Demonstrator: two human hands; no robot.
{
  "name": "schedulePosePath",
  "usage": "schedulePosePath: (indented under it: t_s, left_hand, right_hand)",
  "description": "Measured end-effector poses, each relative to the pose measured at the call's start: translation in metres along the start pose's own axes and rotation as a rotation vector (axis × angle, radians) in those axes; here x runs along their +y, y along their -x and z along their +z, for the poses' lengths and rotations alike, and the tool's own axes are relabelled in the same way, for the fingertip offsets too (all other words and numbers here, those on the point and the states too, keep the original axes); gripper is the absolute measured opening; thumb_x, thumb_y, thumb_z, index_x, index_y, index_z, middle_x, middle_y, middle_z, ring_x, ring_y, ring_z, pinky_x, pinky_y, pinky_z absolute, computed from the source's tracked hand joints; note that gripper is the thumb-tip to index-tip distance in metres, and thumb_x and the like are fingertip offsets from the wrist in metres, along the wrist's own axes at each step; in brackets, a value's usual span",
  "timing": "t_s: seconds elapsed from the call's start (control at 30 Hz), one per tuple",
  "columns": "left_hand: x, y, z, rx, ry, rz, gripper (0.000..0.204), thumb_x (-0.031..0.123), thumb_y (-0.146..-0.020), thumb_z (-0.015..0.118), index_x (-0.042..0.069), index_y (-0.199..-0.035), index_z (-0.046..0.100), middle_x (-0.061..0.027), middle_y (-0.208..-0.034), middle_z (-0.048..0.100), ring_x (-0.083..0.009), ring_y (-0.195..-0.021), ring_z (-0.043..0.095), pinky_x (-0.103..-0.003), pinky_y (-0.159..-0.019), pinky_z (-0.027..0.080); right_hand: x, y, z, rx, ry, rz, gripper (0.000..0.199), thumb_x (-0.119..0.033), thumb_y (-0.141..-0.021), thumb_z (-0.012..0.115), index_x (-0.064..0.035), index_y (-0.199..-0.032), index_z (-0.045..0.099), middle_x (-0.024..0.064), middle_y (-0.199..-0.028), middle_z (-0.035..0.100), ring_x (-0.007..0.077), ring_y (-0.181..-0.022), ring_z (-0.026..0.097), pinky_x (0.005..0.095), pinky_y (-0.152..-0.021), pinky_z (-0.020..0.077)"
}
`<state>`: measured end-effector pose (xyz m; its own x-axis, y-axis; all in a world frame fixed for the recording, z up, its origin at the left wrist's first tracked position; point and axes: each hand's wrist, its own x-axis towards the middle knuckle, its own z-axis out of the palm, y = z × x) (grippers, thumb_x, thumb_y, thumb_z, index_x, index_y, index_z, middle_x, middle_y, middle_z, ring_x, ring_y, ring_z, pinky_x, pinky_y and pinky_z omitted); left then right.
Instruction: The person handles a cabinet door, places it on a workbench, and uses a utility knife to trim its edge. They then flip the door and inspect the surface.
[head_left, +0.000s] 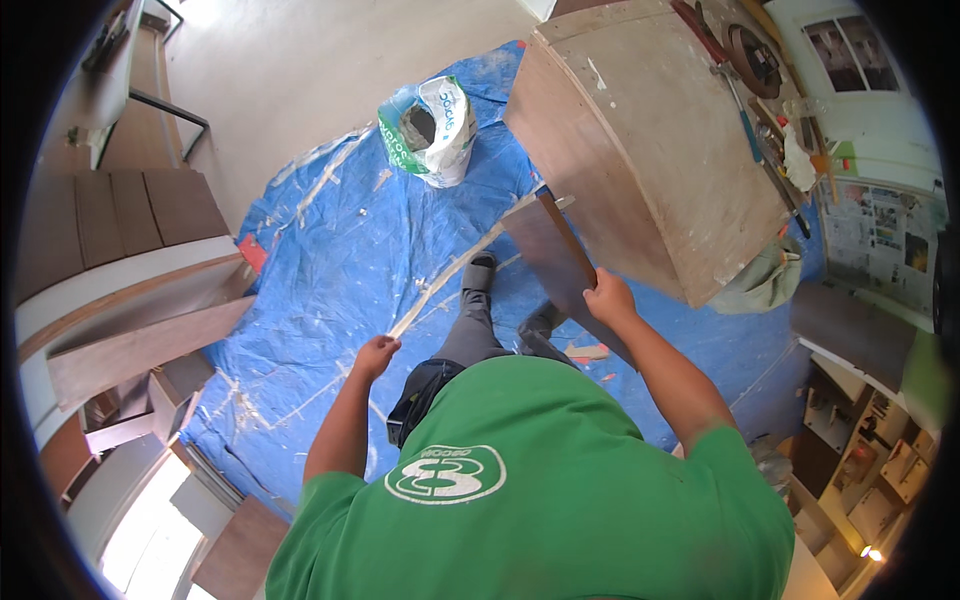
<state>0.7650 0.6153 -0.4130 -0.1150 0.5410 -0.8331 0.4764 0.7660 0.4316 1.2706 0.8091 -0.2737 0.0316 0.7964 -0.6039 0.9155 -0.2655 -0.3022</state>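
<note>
A person in a green T-shirt (pixel 600 450) and gray trousers stands on a white-flecked blue tarpaulin (pixel 310 260), both hands full. The left hand (pixel 377 357), over the middle of the tarpaulin, has its fingers curled around the near end of a long, pale, narrow strip (pixel 450 280), which slants away toward the tarpaulin's far right; whether it is wood or tape cannot be told. The right hand (pixel 608 299), over the tarpaulin's right half, has its fingers wrapped over the brown edge of a dark, flat panel (pixel 548 245). The panel lies slantwise above the tarpaulin, its far end close by the strip's far end, though whether the two touch is unclear. A dark open-toed slide (pixel 480 262) rests on the tarpaulin between the hands. An open white, green and blue bag (pixel 455 120) stands near the tarpaulin's far edge, while a large, scuffed wooden box (pixel 660 130) rises over its right side, with a long blue-handled tool (pixel 748 125) on top. Brown boards (pixel 120 215) sit beyond the tarpaulin's left edge, and a wooden shelf unit (pixel 865 450) beyond its near right.
</note>
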Motion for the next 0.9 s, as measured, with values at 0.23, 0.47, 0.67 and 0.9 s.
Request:
schedulePosePath:
  t_s: [0.23,0.47,0.67,0.9]
  left_hand:
    - [0.115,-0.123,0.072,-0.228,0.298,0.015,0.062,0.060,-0.092,0.055,0.002,-0.112,0.065,-0.0095,-0.093,0.072,-0.0215,-0.084,0.068,-0.037,-0.077,0.051]
    - [0.236,-0.148,0.148,-0.276,0.912,-0.270,0.105,0.087,-0.082,0.037,0.004,-0.146,0.043,-0.0157,-0.146,0.048,-0.0330,-0.136,0.042,-0.051,-0.113,0.028]
    - [0.351,-0.083,0.150,-0.745,1.380,0.057,0.115,0.093,-0.079,0.028,0.004,-0.152,0.035,-0.0169,-0.156,0.037,-0.0346,-0.143,0.033,-0.050,-0.118,0.021]
    - [0.406,-0.040,0.096,-0.780,1.485,0.122,0.096,0.079,-0.090,0.040,0.003,-0.148,0.040,-0.0157,-0.150,0.046,-0.0342,-0.138,0.040,-0.045,-0.117,0.027]
  right_hand:
    - [-0.083,0.119,-0.186,0.002,-0.098,-0.019,0.036,-0.023,-0.076,0.075,-0.0011,-0.101,0.062,0.0150,-0.073,0.060,0.0270,-0.071,0.060,0.0419,-0.066,0.0464]
    - [-0.195,0.257,-0.337,0.249,-0.284,0.098,0.056,-0.019,-0.072,0.079,0.0044,-0.120,0.061,0.0080,-0.109,0.069,0.0181,-0.099,0.064,0.0317,-0.090,0.0492]
    - [-0.197,0.333,-0.410,0.665,-0.148,0.066,0.077,-0.029,-0.065,0.084,0.0038,-0.129,0.055,0.0091,-0.117,0.065,0.0195,-0.107,0.061,0.0338,-0.097,0.0454]
    - [-0.128,0.370,-0.443,0.794,-0.348,0.097,0.076,-0.027,-0.071,0.081,0.0048,-0.133,0.051,0.0110,-0.124,0.062,0.0207,-0.113,0.059,0.0351,-0.101,0.0443]
